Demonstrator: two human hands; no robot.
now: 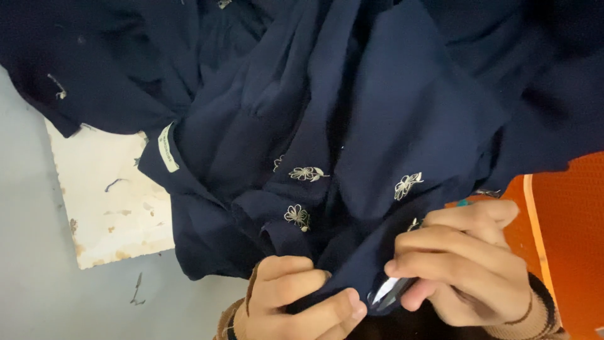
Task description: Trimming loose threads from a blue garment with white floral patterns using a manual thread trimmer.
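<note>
Grey flooring (pixel 31 264) fills the left edge of the view, and an orange surface (pixel 569 239) shows at the lower right. Across most of the picture spreads a dark navy garment (pixel 390 107), bunched in deep folds and draped from the top edge down to the hands. Pale embroidered flowers (pixel 306 174) dot the cloth near its middle, with others just below and to the right of it. Under the garment's left side lies a worn cream-coloured board (pixel 107 208), chipped along its edges and marked with stains, resting on the grey flooring. A small pale label (pixel 167 148) is sewn to a fold of the navy cloth above the board.

At the bottom, the left hand (pixel 296 299) is curled closed, pinching a lower fold of the garment between thumb and fingers. Just beside it, the right hand (pixel 469 264) is closed around a small shiny metal tool (pixel 389 292), whose glinting tip pokes out toward the left thumb and touches the pinched fabric. What kind of tool it is cannot be told. Both wrists wear tan knitted cuffs with dark stripes.
</note>
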